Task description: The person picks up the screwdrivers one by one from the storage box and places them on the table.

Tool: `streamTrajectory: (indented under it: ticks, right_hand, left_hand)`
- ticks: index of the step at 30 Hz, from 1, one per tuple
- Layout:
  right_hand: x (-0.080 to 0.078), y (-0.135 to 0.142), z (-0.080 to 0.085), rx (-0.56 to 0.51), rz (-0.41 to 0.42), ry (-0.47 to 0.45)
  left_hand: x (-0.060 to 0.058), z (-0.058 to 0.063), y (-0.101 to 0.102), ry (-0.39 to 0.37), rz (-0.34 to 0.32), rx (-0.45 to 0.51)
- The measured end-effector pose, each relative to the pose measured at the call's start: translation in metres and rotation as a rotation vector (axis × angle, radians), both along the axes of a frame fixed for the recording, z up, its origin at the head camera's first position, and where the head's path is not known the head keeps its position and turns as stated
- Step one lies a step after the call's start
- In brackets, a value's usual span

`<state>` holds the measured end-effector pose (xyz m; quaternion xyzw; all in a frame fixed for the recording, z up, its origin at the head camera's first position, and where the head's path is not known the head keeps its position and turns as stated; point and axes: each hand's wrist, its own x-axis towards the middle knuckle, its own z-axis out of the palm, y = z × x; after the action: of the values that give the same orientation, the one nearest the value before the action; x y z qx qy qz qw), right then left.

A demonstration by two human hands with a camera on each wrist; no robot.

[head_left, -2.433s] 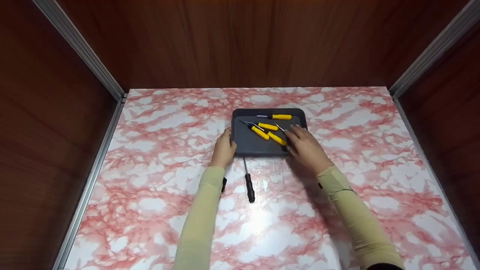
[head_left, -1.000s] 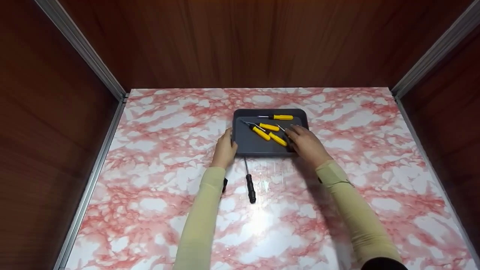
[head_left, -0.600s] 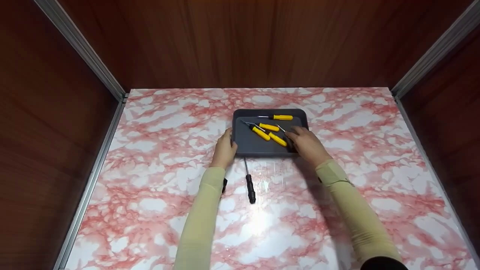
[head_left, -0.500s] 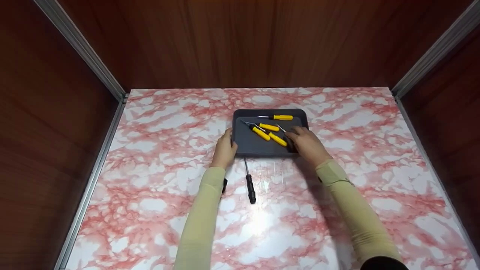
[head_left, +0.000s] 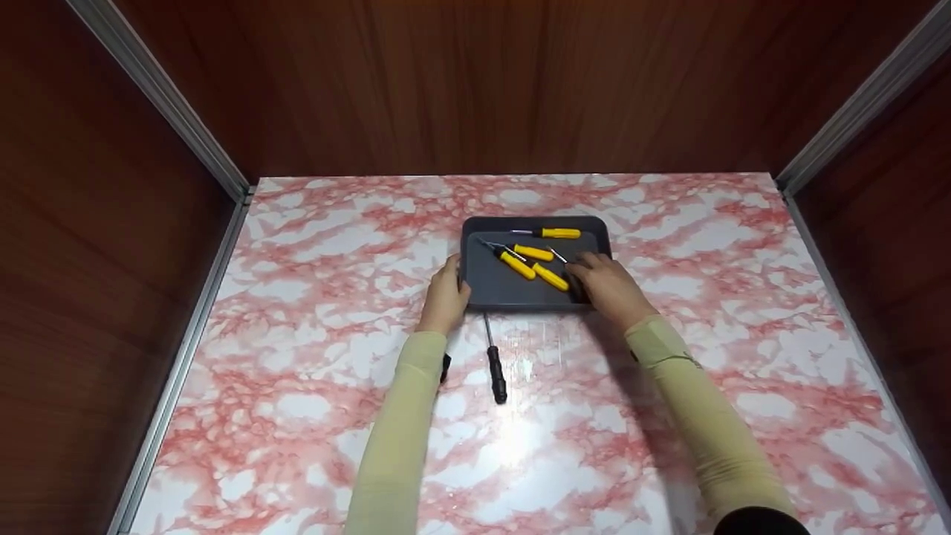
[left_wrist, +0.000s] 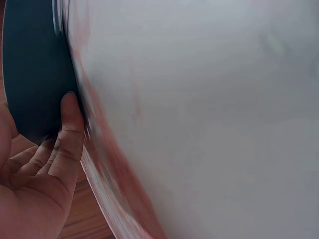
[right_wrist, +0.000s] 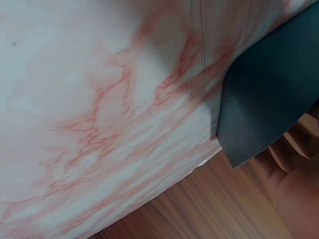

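A dark grey tray (head_left: 490, 286) holds several screwdrivers with yellow handles; one yellow screwdriver (head_left: 561, 233) lies along its far side, and others cross in the middle. My left hand (head_left: 443, 297) grips the tray's near left corner. In the left wrist view a digit of the left hand (left_wrist: 42, 179) presses on the tray wall (left_wrist: 40, 64). Over the near right corner, my right hand (head_left: 611, 288) reaches inside with curled fingers, on a screwdriver (head_left: 557, 255) whose thin shaft pokes out beyond them; its handle is hidden. In the right wrist view the right hand (right_wrist: 294, 184) is partly behind the tray wall (right_wrist: 269, 89).
On the marbled red and white tabletop (head_left: 334, 297) lies a black-handled screwdriver (head_left: 497, 375), its shaft pointing at the tray's near edge. Brown wood-grain panels (head_left: 505, 89) with metal corner strips (head_left: 171, 104) enclose the back and both sides.
My right fingers have drawn in and curled slightly more inside the tray. The left hand, tray and screwdrivers stay in place, apart from a slight shift of the view.
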<state>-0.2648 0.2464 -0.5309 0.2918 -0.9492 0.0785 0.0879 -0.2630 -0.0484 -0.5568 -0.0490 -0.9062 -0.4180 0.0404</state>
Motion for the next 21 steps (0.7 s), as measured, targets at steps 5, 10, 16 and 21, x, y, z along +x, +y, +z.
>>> streamTrajectory:
  ticks: [5, 10, 16, 21]
  right_hand:
    - [-0.0007, -0.0004, -0.0007, -0.005, 0.005, 0.005]
    - [-0.0012, -0.0002, -0.0009, 0.004, -0.002, -0.017]
    - [-0.0021, -0.0001, -0.0006, -0.009, 0.027, -0.02]
    - [-0.0012, 0.0002, -0.0012, -0.001, 0.019, -0.042]
  left_hand:
    - [0.001, 0.0007, -0.0001, -0.006, -0.002, -0.007]
    - [0.0008, 0.001, 0.0, 0.005, 0.001, -0.017]
    - [0.0005, 0.0015, 0.0002, -0.005, 0.007, -0.032]
    - [0.0001, 0.0022, 0.0008, 0.005, 0.008, -0.037]
